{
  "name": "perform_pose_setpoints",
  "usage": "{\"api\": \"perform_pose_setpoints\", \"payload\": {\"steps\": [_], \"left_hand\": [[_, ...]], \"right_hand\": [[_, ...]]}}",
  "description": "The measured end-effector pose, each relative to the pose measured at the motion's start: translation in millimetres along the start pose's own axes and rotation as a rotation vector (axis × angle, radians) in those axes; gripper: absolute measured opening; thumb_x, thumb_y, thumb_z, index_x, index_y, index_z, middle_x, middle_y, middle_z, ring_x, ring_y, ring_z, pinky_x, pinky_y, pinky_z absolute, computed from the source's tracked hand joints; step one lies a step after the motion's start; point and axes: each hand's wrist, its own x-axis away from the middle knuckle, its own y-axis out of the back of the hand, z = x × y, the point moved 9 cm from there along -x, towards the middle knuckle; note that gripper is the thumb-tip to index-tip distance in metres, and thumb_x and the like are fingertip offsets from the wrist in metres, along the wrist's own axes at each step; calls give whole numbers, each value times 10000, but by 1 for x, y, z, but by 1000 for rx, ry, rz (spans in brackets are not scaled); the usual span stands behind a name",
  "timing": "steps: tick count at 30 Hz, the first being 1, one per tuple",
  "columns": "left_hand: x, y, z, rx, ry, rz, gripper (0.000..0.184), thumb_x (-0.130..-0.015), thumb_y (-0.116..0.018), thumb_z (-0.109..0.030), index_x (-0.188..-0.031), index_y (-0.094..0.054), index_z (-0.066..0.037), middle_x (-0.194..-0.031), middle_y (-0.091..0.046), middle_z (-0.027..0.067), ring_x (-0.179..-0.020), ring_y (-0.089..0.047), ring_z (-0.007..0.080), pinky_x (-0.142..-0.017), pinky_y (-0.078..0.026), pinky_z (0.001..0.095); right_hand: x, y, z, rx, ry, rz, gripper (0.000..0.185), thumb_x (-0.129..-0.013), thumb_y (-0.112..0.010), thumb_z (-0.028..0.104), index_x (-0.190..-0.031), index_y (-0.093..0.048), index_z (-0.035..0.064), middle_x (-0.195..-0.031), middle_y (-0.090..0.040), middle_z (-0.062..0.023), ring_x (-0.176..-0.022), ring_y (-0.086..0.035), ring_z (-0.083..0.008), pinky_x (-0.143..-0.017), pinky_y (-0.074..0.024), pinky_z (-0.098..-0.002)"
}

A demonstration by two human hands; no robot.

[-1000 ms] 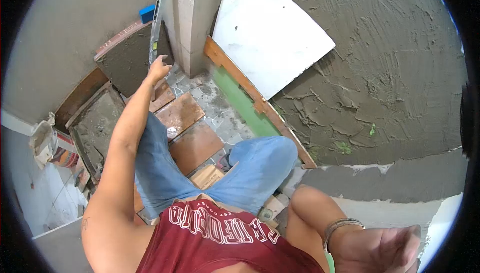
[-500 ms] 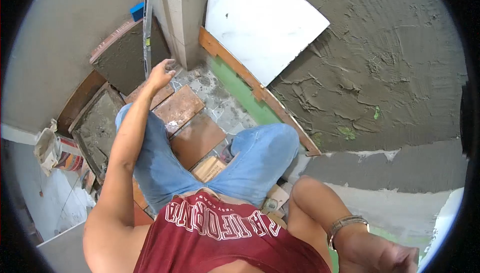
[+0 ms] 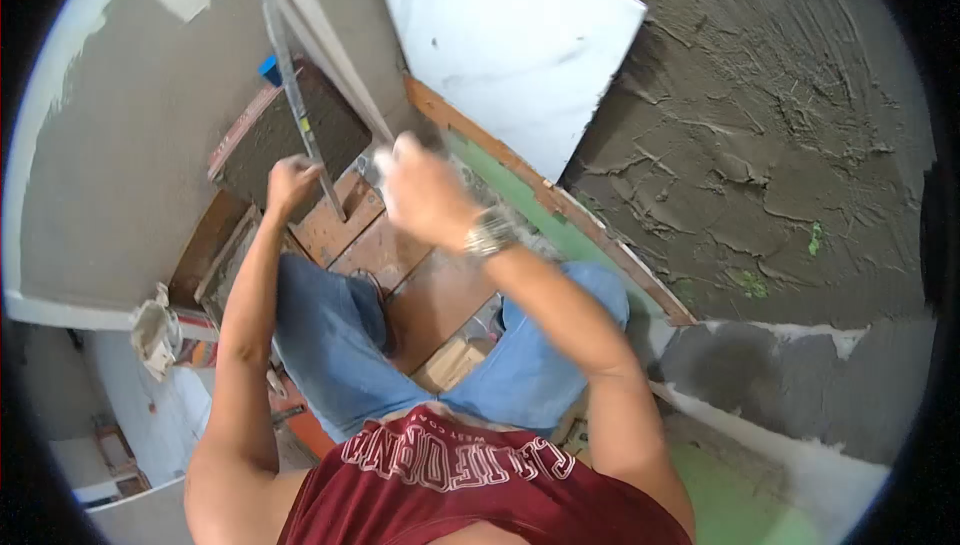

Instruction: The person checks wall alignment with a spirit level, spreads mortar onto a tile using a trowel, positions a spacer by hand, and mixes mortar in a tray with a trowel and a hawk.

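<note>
A long metal spirit level [image 3: 290, 80] stands tilted, its lower end by the brown floor tiles [image 3: 345, 230]. My left hand [image 3: 293, 183] is closed with its fingertips on the level's lower half. My right hand [image 3: 428, 193], with a metal watch at the wrist, is raised over the tiles in front of the wooden strip. Its fingers are curled together and blurred; whether the pale patch at their tips is a held thing is unclear. A white marble-look tile [image 3: 520, 40] lies on the grey mortar [image 3: 700, 135] to the right.
A wooden strip [image 3: 570, 210] with a green face below edges the mortar. A mortar-coated panel with a blue block [image 3: 270, 70] on its edge stands left. A mortar trough [image 3: 225, 260] and a bucket [image 3: 195, 353] are nearby. Cardboard [image 3: 450, 363] lies between my knees.
My right hand has swung from the lower right to the front centre. My left hand has lowered onto the level, which now leans more. My view has shifted slightly.
</note>
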Motion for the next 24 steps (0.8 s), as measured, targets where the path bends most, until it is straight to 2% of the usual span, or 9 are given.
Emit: {"api": "perform_pose_setpoints", "payload": {"steps": [2,3,5,7,10,13,16,19,24], "left_hand": [[-5,14,49,-157,71,-33,294,-799,-685,-285,-732,-677,1,-650,-658,112,-587,-616,192,-599,-496,357],[0,19,75,-248,107,-53,315,-793,-690,-288,-691,-648,7,-624,-639,114,-573,-604,195,-597,-494,363],[15,-2,168,-163,198,-38,292,-789,-701,-262,-692,-628,3,-603,-604,84,-555,-583,189,-571,-489,348],[45,-23,183,-5,553,269,230,-794,-695,-227,-741,-638,-10,-625,-582,58,-565,-578,173,-537,-484,321],[37,-22,195,86,606,223,195,-788,-685,-160,-892,-678,5,-677,-589,51,-573,-573,160,-514,-489,305],[25,-46,179,60,369,394,279,-773,-682,-100,-1018,-678,32,-720,-633,82,-620,-620,175,-540,-515,323],[19,-63,162,64,391,471,343,-764,-676,-56,-1093,-661,39,-815,-686,118,-692,-669,182,-597,-537,327],[1,-72,127,-207,117,471,277,-781,-672,-67,-1039,-685,32,-840,-711,139,-743,-695,182,-639,-542,325],[-2,-88,61,-213,197,550,192,-802,-678,-129,-901,-708,32,-731,-696,125,-665,-687,182,-638,-538,338]], "right_hand": [[23,-71,-38,28,48,21,181,-730,-604,31,-903,-552,13,-858,-543,-197,-678,-607,-344,-603,-502,-456],[36,-114,-52,30,23,135,171,-721,-609,28,-889,-587,-2,-863,-590,-225,-728,-633,-357,-620,-521,-462],[53,-125,-29,-19,94,520,107,-740,-609,71,-767,-677,-8,-873,-659,-262,-797,-686,-380,-682,-562,-450],[62,-140,-12,-60,131,531,141,-780,-593,94,-799,-724,45,-825,-702,-187,-804,-706,-323,-661,-564,-432],[66,-144,2,-164,170,562,160,-802,-582,98,-814,-729,37,-883,-711,-166,-837,-707,-297,-682,-562,-421],[65,-144,-7,-129,144,557,157,-801,-584,95,-814,-732,46,-876,-715,-147,-825,-709,-284,-669,-554,-416],[64,-138,-16,-81,105,559,158,-803,-583,93,-815,-735,53,-862,-717,-145,-812,-710,-281,-659,-549,-411],[56,-124,-23,-93,58,549,160,-808,-585,101,-819,-738,59,-855,-718,-146,-815,-713,-278,-665,-554,-402],[62,-124,-37,-69,29,563,169,-817,-574,105,-820,-740,73,-872,-719,-150,-833,-712,-282,-671,-561,-401]]}}
